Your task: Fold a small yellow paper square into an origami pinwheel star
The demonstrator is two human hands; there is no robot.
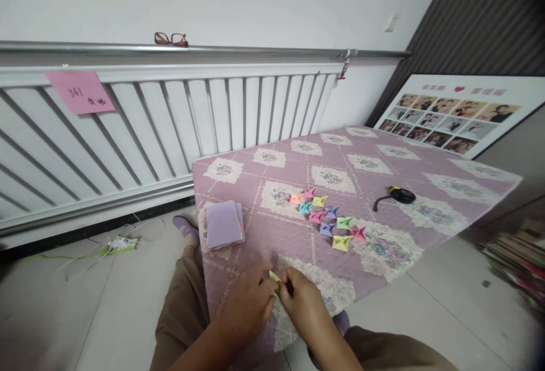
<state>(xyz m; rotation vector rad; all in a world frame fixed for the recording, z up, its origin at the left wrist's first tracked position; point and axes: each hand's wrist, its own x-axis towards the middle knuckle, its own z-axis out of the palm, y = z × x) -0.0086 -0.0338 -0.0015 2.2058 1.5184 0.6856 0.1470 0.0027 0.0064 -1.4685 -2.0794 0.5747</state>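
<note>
Between my two hands, above the near part of the table, is a small pale yellow-green folded paper [275, 277]. My left hand [251, 300] pinches it from the left, thumb and fingers closed on it. From the right, my right hand [301, 297] grips its other edge with curled fingers. Much of the paper is hidden by the fingers. Beyond my hands, several small folded paper pieces [327, 229] in pink, yellow, blue, purple and green sit in two slanting rows. Left of them lies a stack of coloured paper sheets [223, 223], with purple on top.
A floral purple tablecloth [272, 240] covers the table. Toward its right lies a black tape measure [402, 195] with a strap. Behind stands a white radiator [238, 109] with a pink note [80, 92]; glasses [171, 40] rest on the pipe above. A photo board [460, 112] leans at the right.
</note>
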